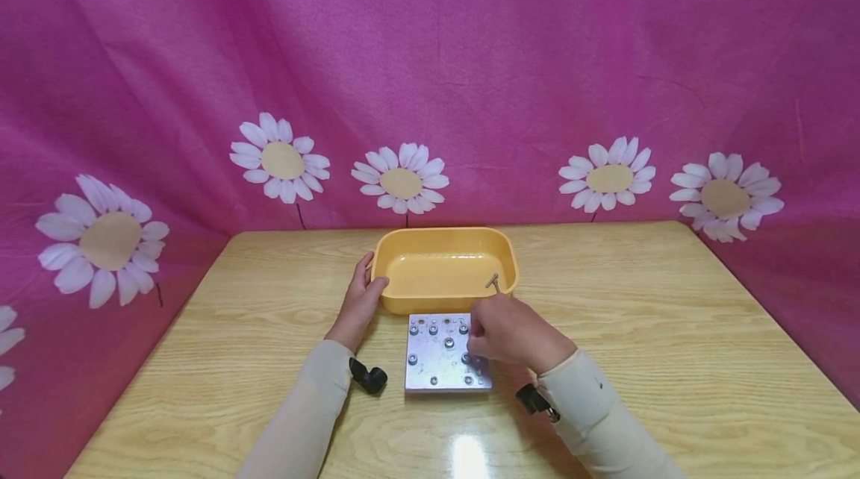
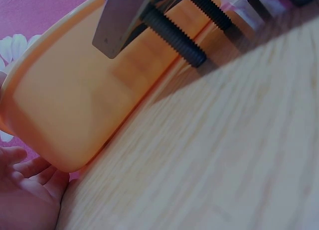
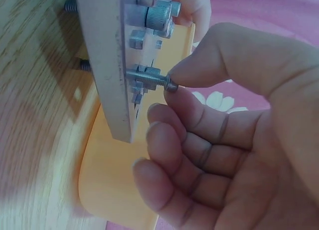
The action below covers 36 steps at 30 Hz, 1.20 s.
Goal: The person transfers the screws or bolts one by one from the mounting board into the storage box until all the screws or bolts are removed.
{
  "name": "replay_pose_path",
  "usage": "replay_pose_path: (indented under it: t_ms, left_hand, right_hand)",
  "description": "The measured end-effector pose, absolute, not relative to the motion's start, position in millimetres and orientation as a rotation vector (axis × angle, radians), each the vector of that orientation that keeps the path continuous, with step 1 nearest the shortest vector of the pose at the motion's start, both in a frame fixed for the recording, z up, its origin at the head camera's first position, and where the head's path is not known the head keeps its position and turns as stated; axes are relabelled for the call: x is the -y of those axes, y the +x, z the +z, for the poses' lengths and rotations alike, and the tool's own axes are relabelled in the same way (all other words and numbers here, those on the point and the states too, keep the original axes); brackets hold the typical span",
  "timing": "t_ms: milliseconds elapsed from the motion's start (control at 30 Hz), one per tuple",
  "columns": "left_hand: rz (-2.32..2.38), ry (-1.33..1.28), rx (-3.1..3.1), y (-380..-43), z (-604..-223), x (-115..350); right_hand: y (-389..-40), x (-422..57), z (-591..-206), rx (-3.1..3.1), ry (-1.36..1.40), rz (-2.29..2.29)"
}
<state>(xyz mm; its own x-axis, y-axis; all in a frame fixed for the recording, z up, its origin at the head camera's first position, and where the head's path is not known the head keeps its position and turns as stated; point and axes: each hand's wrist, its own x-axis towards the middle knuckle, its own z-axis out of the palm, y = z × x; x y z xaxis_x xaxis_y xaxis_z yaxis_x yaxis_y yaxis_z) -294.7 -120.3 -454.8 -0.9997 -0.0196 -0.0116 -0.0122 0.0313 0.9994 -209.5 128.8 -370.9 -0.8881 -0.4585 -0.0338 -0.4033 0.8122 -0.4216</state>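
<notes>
My left hand (image 1: 356, 307) holds the left end of a yellow plastic tub (image 1: 437, 303), thumb over the rim and fingers along the outside wall. Just in front of the tub, a square metal plate (image 1: 430, 361) stands raised on the threaded bolts (image 2: 179, 38) jutting below it. Several socket-head bolts stick up from its top face. My right hand (image 1: 510, 330) is over the plate's right side. In the right wrist view, its thumb and index finger pinch the head of a thin screw (image 3: 158, 79) at the plate; the other fingers curl loosely.
A small T-shaped metal piece (image 1: 493, 282) shows at the tub's right end, just beyond my right hand. The wooden table (image 1: 625, 300) extends to both sides. A pink curtain (image 1: 497, 83) with white flowers hangs behind and along the sides.
</notes>
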Motion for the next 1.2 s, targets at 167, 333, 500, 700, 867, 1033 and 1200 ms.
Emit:
replay_pose_path:
  t_ms: [167, 333, 500, 700, 867, 1033, 1200]
  left_hand:
    - [-2.179, 0.034, 2.243, -294.2, -454.1, 120.7]
    - [-2.202, 0.025, 2.228, -292.9, -452.3, 121.1]
    - [-2.226, 0.007, 2.221, -293.3, -453.5, 121.8]
    - [-2.203, 0.023, 2.232, -293.5, -453.8, 121.3]
    - [-2.177, 0.049, 2.249, -293.9, -453.6, 120.1]
    - [-2.182, 0.040, 2.235, -294.1, -453.8, 119.5]
    - [-2.187, 0.035, 2.239, -293.6, -453.4, 120.0]
  right_hand:
    - [-209.3, -128.3, -370.1, -2.878, -0.707, -0.622]
    - [-209.3, -128.1, -369.8, -2.875, -0.723, -0.637]
    - [-210.1, -127.5, -370.8, -2.872, -0.737, -0.644]
    - [-211.0, -126.9, -370.4, -2.881, -0.709, -0.628]
    - [-211.2, -127.7, -368.6, -2.863, -0.662, -0.663]
    - [-211.3, -129.0, -367.7, -2.870, -0.666, -0.679]
    - [-211.7, -130.0, -367.6, -2.857, -0.656, -0.692]
